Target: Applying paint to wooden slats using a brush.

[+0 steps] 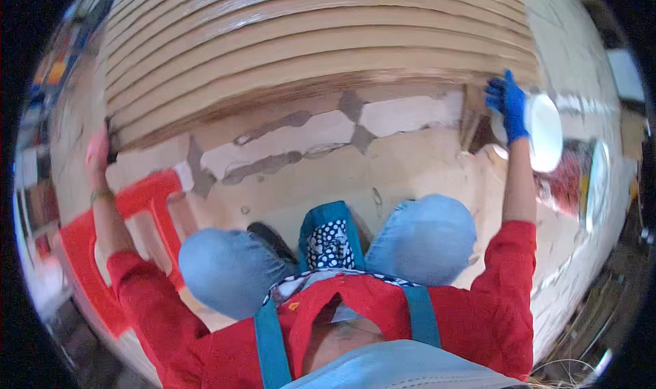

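A wide tan panel with parallel slats (321,44), apparently wooden, stretches across the far side in front of me. Its near edge runs slightly aslant, lower at the left. At its near left corner my bare left hand (99,153) grips the side, beside a small dark piece; the fingertips are partly hidden. My right hand (507,107), in a blue glove, holds the near right corner with its fingers bent toward the edge. Both arms are spread wide. Motion blurs the panel's edge.
A white bucket (547,132) stands right beside my gloved hand. On the left, under my forearm, lies a red frame-like object (154,191) with openings. Pale floor with grey patches (301,143) shows before my knees (427,238). A reddish bundle (567,177) lies at the right.
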Demonstrator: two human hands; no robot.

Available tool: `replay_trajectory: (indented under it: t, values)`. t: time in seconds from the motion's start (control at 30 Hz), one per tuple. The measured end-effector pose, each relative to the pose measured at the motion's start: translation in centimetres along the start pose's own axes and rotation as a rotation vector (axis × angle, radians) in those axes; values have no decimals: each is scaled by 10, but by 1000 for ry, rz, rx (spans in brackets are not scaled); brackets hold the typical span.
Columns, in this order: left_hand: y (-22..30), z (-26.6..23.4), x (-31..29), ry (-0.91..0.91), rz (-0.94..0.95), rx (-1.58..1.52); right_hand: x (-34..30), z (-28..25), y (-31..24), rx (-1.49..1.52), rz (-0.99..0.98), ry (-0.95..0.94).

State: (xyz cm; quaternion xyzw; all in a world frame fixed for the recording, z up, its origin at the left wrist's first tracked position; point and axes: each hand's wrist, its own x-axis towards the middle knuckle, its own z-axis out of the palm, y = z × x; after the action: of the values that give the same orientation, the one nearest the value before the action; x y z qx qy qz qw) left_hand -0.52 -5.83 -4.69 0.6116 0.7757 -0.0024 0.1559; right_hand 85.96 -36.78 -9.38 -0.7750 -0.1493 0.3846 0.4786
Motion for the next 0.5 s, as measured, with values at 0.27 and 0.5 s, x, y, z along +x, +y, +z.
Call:
replay_trajectory:
  t: [0.27, 0.5]
  values:
    - [-35, 72, -40, 299, 364, -1022, -10, 20, 7, 193, -138, -5]
    - [-19, -33, -31, 134, 512, -587, 9, -25, -12, 451, -1, -26]
